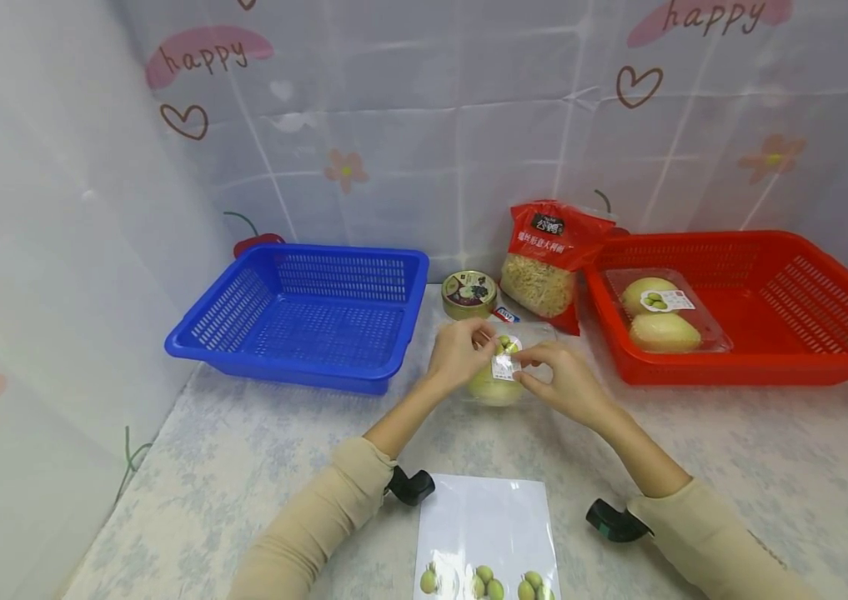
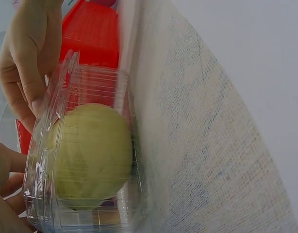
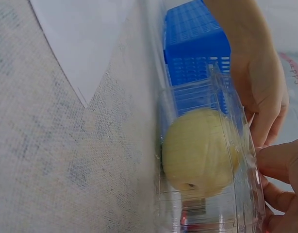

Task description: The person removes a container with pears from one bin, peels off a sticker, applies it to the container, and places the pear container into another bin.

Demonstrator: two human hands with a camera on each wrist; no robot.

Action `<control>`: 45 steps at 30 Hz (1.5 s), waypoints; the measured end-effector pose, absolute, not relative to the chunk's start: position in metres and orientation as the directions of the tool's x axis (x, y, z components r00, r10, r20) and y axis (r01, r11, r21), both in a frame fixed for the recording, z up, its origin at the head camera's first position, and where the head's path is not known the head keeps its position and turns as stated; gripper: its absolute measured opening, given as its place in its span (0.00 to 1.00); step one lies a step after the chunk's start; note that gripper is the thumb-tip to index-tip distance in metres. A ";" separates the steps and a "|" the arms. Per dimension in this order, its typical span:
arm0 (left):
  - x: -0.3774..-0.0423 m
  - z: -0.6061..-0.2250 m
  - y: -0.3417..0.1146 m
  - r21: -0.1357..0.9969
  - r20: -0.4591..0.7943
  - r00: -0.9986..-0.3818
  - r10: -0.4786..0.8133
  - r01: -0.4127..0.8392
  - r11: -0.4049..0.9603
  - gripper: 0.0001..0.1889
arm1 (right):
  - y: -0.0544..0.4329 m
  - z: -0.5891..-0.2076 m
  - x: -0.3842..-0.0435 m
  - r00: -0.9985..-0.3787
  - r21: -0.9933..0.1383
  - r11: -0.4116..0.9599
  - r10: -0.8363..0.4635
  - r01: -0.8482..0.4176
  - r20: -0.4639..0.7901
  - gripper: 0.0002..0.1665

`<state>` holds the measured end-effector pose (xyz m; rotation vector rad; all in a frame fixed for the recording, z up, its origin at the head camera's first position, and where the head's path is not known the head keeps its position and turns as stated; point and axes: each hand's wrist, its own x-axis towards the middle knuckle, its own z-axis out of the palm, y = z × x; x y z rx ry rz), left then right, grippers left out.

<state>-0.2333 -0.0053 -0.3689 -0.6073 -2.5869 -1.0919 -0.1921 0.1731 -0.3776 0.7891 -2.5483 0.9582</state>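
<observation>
A clear plastic box (image 1: 539,332) stands on the table, holding pale yellow-green melons (image 2: 93,155). On its lid is a sticker (image 1: 505,367) with a green fruit picture and a white printed panel. My left hand (image 1: 461,354) pinches the sticker's upper left edge with curled fingers. From the other side, my right hand (image 1: 569,383) has thumb and forefinger pinched at the right edge of the white panel. Both wrist views show the fingers along the lid and the melon (image 3: 200,151) through the box wall; the sticker is hidden there.
A blue basket (image 1: 296,371) stands left; a red basket (image 1: 761,371) at right holds another labelled box (image 1: 712,333) of melons. Behind the hands are a round tin (image 1: 469,293) and a red pasta bag (image 1: 544,275). A sheet (image 1: 484,517) with fruit pictures lies in front.
</observation>
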 end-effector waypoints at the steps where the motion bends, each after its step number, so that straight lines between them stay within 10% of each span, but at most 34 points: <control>1: -0.233 -0.369 -0.005 0.603 0.399 -0.874 0.278 0.479 0.638 0.03 | 0.173 -0.377 -0.192 -0.802 -0.510 0.626 -0.387 -0.591 0.454 0.12; 15: -0.225 -0.373 -0.009 0.443 0.421 -0.842 0.337 0.515 0.734 0.14 | 0.173 -0.377 -0.192 -0.833 -0.499 0.674 -0.368 -0.545 0.413 0.07; 45: -0.233 -0.352 -0.024 0.331 -0.119 -0.819 0.561 0.500 0.800 0.32 | 0.188 -0.367 -0.219 -0.874 -0.452 0.761 -0.476 -0.465 0.097 0.34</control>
